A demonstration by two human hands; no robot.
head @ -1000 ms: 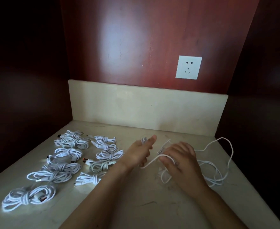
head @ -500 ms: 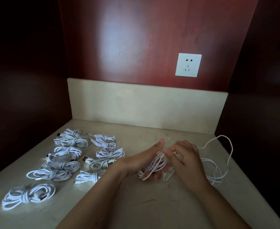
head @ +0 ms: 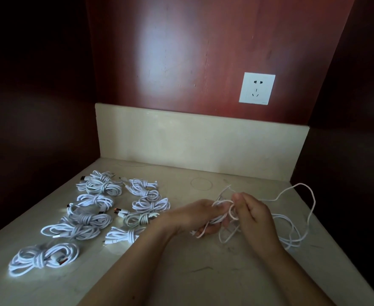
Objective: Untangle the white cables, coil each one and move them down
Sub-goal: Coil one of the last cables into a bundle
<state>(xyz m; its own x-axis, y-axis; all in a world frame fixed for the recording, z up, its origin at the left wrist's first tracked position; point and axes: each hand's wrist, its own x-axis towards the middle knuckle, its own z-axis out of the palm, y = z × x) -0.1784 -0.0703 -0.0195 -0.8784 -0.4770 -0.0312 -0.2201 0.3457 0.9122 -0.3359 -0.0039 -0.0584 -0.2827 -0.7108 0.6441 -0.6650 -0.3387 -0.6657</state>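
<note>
A: Biggest first: the pale bench (head: pixel 203 279), running to a stone upstand (head: pixel 203 142) at the far edge. Whereabouts on it for the cables?

B: Along the left, far to near, two rows of coiled cables (head: pixel 84 219), each cinched at the middle and done, by the look of it. Right of centre, the loose cable (head: pixel 290 240), sprawling in slack loops toward the right edge.

A: And smaller?

B: Clenched, the left hand (head: pixel 194 217), round a half-made coil (head: pixel 222 203) just above the bench. Close against it, the right hand (head: pixel 256 215), pinching a strand of that same loose cable between thumb and fingers.

A: Advice for the winding?

B: Keep the left grip firm, to stop loops slipping out. Feed slack with the right in even loops, matched in length to the bundles on the left. Mind the tall loop far right: likely to snag on itself if pulled fast. Leave enough tail to wrap the middle. Then set down next to the near bundles.
</note>
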